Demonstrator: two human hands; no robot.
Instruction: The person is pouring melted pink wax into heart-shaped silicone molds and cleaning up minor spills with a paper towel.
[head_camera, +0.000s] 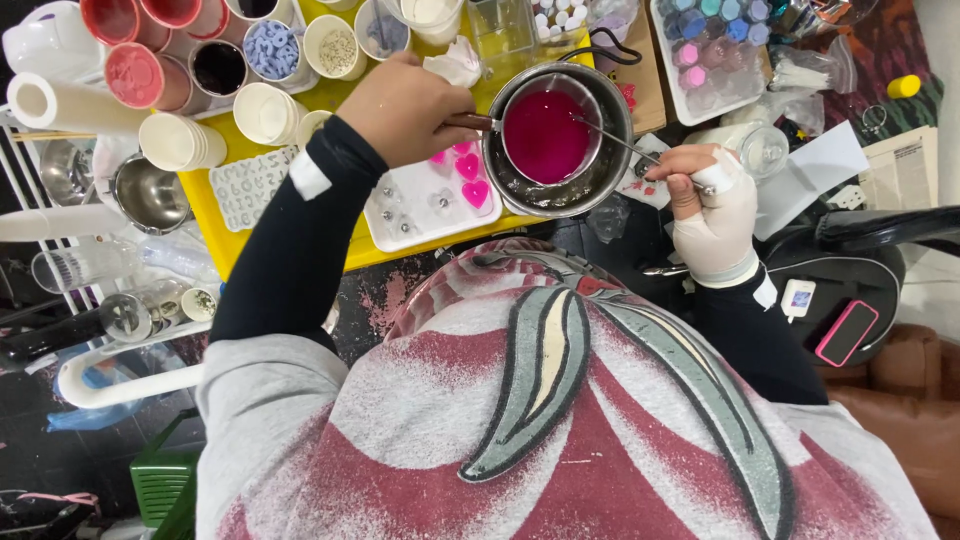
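Observation:
My left hand grips the dark handle of a small metal pot full of magenta liquid. That small pot sits inside a larger steel pot. A thin metal stirring rod reaches into the liquid, and my right hand, wrapped in a white bandage or glove, holds it. Just left of the pots lies a white mould tray with several pink hearts set in it.
A yellow table carries cups of coloured powders and beads, a white number mould and a steel bowl. A clear box of coloured jars sits far right. A pink-cased phone lies on a dark seat.

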